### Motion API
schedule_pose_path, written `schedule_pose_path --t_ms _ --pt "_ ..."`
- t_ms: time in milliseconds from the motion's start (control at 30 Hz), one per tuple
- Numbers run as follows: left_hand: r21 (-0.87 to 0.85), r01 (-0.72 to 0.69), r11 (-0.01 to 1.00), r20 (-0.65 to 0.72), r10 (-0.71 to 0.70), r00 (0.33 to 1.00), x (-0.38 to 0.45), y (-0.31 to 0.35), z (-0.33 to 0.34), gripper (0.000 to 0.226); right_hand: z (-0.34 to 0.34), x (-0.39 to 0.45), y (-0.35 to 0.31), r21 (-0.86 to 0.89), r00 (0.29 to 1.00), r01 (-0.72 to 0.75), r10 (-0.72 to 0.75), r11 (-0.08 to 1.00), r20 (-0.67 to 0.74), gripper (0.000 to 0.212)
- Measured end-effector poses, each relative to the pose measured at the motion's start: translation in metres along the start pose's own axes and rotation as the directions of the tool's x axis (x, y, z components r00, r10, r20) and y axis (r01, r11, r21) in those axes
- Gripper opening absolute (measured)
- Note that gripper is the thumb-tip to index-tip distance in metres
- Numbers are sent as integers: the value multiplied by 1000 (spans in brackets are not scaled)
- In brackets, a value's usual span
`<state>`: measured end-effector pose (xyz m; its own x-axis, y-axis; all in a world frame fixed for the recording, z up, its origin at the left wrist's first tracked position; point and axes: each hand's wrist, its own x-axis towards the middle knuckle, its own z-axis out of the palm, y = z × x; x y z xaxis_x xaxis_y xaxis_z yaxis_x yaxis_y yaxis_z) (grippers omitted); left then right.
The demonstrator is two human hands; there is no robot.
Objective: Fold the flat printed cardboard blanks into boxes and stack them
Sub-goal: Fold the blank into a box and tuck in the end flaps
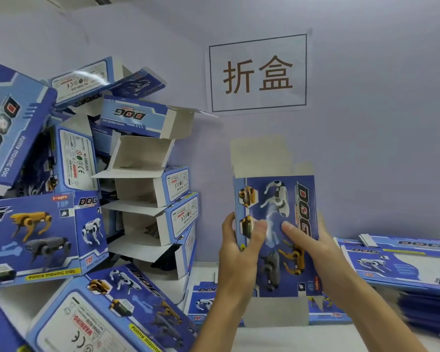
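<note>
Nearest the camera, both hands hold one blue printed blank [277, 224] upright above the white counter [315, 336]. The left hand [236, 252] grips its left edge, thumb curled onto the front panel; the right hand [315, 250] clasps the right edge, thumb pressed flat on the print. The top and bottom flaps stand open and unfolded, so the step in hand looks like squaring the sleeve into a tube. Next, I judge, an end's flaps need tucking in before stacking. Just beyond on the right lies the pile of flat blanks [401, 265]; left, the heap of folded boxes [142, 189] leans unevenly. On the wall behind hangs a paper sign [258, 73].
</note>
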<state>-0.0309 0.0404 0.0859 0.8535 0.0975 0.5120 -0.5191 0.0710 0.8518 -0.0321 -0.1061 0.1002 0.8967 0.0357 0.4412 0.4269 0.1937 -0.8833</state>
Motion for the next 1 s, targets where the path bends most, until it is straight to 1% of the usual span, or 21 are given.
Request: schedule_pose_path --t_ms 33,100,200,267,300,367,467,500,533,600,667,733,800,833,900,933,967,1000 --pt "13 -11 1000 4 11 1000 1 0 0 66 1 1 1 -10 1000 22 -22 1000 -21 83" --pt "54 -24 998 -10 24 1000 2 1 0 70 0 2 5 6 999 42 -42 999 -30 84" --pt "162 -47 986 -36 54 998 2 3 0 92 -4 3 8 88 999 33 -33 996 -3 69" --pt "215 -56 975 -39 66 997 2 4 0 96 -5 3 8 133 999 24 -26 991 18 61" --pt "227 -62 972 -41 73 997 2 4 0 95 -5 3 9 123 999 32 -32 992 5 59" --pt "230 -67 971 -34 76 996 2 4 0 93 -5 3 9 36 995 89 -87 995 -52 60" --pt "172 -31 985 6 31 1000 3 4 -3 97 -5 2 8 -107 976 182 -193 977 -99 64" --pt "147 -15 989 18 13 1000 4 5 -4 93 -4 2 7 -127 970 207 -220 970 -101 60" --pt "135 -5 991 29 1 1000 5 5 -5 84 -3 1 7 -142 966 225 -240 964 -97 56" --pt "97 15 995 47 -20 999 5 8 -8 67 0 0 6 -147 968 224 -237 964 -84 48" --pt "21 26 999 38 -27 999 5 11 -11 64 3 -1 6 -139 975 201 -212 970 -70 44" --pt "-31 25 999 -15 -26 1000 6 16 -14 73 2 -3 6 -143 983 174 -181 974 -36 38" --pt "-43 4 999 -69 -7 998 6 23 -16 92 0 -5 6 -151 991 133 -131 980 20 33" --pt "-45 -17 999 -89 13 996 5 26 -16 99 -2 -6 6 -149 993 110 -104 983 50 39" --pt "-28 -62 998 -136 58 989 5 29 -17 101 -4 -6 7 -148 994 64 -49 987 97 61" --pt "-5 -86 996 -156 84 984 5 28 -18 98 -4 -6 7 -147 993 46 -29 988 116 71" --pt "14 -113 994 -160 113 981 5 27 -18 92 -3 -6 7 -143 991 41 -22 989 132 76" --pt "24 -142 990 -144 144 979 6 25 -18 82 -2 -5 7 -138 990 51 -32 989 140 75"
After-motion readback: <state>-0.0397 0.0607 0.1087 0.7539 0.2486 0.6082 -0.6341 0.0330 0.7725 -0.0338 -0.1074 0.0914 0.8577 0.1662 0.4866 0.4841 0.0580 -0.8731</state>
